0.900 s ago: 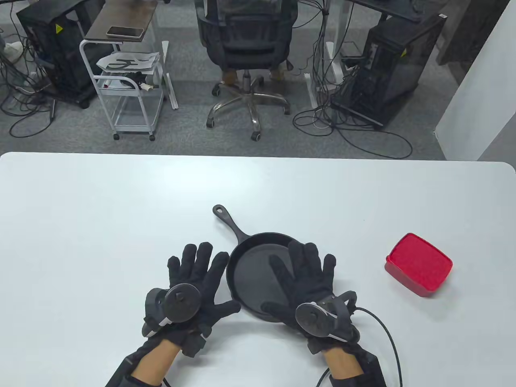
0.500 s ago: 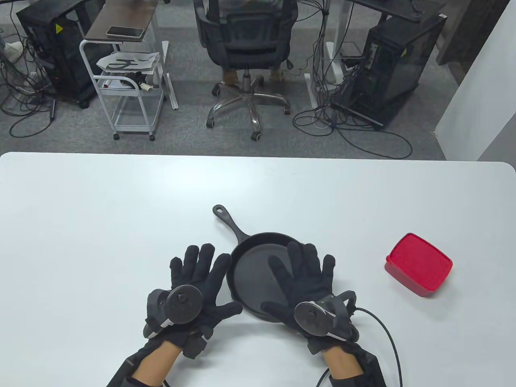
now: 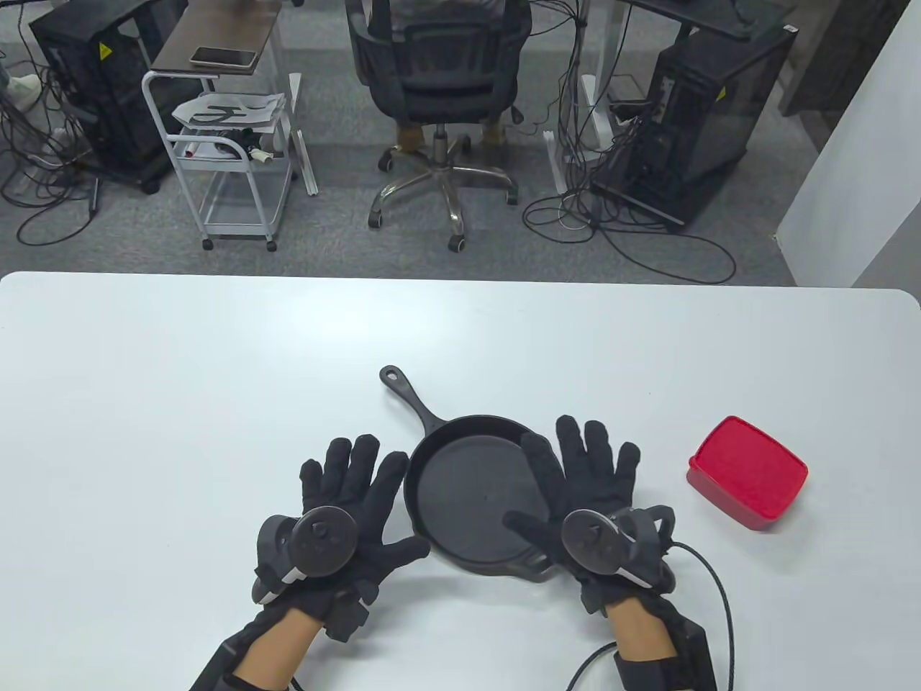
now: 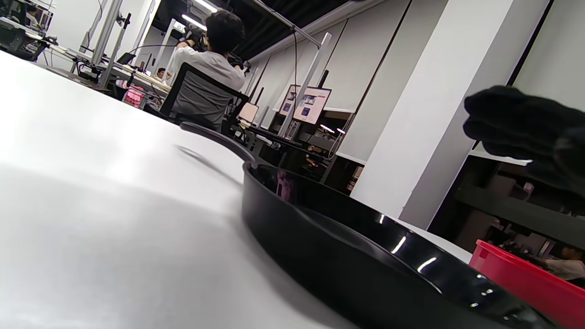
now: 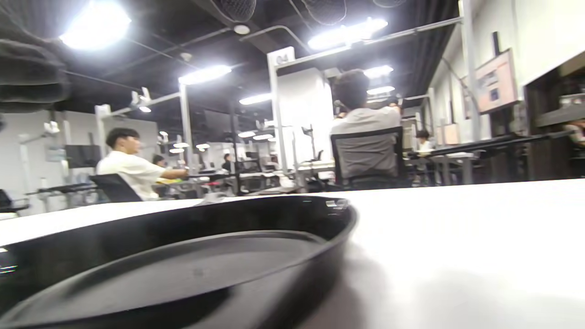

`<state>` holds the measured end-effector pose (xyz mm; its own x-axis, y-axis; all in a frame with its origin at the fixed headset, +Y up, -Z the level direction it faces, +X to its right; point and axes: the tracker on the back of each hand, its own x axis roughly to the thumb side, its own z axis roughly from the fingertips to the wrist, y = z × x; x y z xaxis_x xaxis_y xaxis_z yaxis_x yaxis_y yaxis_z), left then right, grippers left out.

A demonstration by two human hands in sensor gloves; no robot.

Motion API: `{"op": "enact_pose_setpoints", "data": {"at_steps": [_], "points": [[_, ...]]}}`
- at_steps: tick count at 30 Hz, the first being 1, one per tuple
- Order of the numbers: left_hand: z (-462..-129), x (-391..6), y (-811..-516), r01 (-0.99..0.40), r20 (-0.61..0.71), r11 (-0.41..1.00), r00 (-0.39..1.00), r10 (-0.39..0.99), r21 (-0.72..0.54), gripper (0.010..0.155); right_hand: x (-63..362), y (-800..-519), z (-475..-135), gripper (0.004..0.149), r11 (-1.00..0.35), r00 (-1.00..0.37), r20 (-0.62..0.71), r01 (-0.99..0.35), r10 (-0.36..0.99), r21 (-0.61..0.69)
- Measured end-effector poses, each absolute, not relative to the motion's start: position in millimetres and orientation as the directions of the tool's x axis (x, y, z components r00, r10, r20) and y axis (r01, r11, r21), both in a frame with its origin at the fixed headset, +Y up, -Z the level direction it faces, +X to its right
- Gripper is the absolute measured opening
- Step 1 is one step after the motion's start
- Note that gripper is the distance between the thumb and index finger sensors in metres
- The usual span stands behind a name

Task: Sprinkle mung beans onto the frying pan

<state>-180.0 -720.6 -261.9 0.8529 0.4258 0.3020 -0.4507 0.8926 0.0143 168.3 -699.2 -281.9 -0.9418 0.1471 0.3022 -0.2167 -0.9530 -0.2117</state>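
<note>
A black frying pan (image 3: 471,497) sits on the white table (image 3: 180,374), its long handle angled toward the far left and ending in a hanging hole. The left hand (image 3: 352,504) lies flat on the table just beside the pan's left rim, fingers spread and holding nothing, thumb pointing toward the pan. The right hand (image 3: 583,489) is also spread flat and holds nothing; it lies over the pan's right rim, with its thumb reaching across the pan floor. A round tracker (image 3: 322,541) is strapped to the back of the left hand, and another sits on the right. To the right, well apart from the pan, stands a red container (image 3: 747,471) filled to the brim with fine red contents; no green beans can be made out. In the left wrist view the pan wall (image 4: 320,237) fills the foreground with the container's edge behind it. No brand or label can be read on the pan, container or gloves. A yellow warning triangle marks a computer case (image 3: 108,86) on the floor beyond the table, and the right wrist view shows "04" on a distant post.
</note>
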Motion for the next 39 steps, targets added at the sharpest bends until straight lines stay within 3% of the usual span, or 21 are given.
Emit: {"op": "enact_pose_setpoints", "data": {"at_steps": [9, 13, 17, 25, 27, 39], "points": [[-262.6, -179.8, -722.2, -0.439, 0.286, 0.898, 0.86, 0.422, -0.006, 0.103, 284.8, -684.0, -332.1, 0.091, -0.987, -0.989, -0.013, -0.149, 0.15, -0.061], [-263.1, -181.0, -721.6, -0.444, 0.279, 0.896, 0.86, 0.429, -0.007, 0.103, 333.7, -697.3, -347.4, 0.094, -0.977, -0.969, -0.169, -0.195, 0.179, 0.082], [-263.7, -181.3, -722.2, -0.438, 0.27, 0.899, 0.864, 0.426, -0.015, 0.103, 363.8, -717.0, -352.9, 0.102, -0.935, -0.96, -0.221, -0.23, 0.172, 0.271], [-264.6, -182.8, -722.9, -0.44, 0.256, 0.898, 0.865, 0.431, -0.026, 0.103, 388.2, -746.4, -353.8, 0.107, -0.915, -0.958, -0.269, -0.193, 0.098, 0.354], [-264.9, -184.0, -721.8, -0.451, 0.253, 0.892, 0.861, 0.441, -0.021, 0.103, 388.6, -746.9, -353.1, 0.106, -0.937, -0.959, -0.251, -0.205, 0.133, 0.283], [-267.9, -196.4, -716.4, -0.521, 0.211, 0.853, 0.831, 0.515, -0.03, 0.103, 369.9, -733.9, -347.5, 0.105, -0.959, -0.983, -0.16, -0.128, 0.089, 0.253]]}}
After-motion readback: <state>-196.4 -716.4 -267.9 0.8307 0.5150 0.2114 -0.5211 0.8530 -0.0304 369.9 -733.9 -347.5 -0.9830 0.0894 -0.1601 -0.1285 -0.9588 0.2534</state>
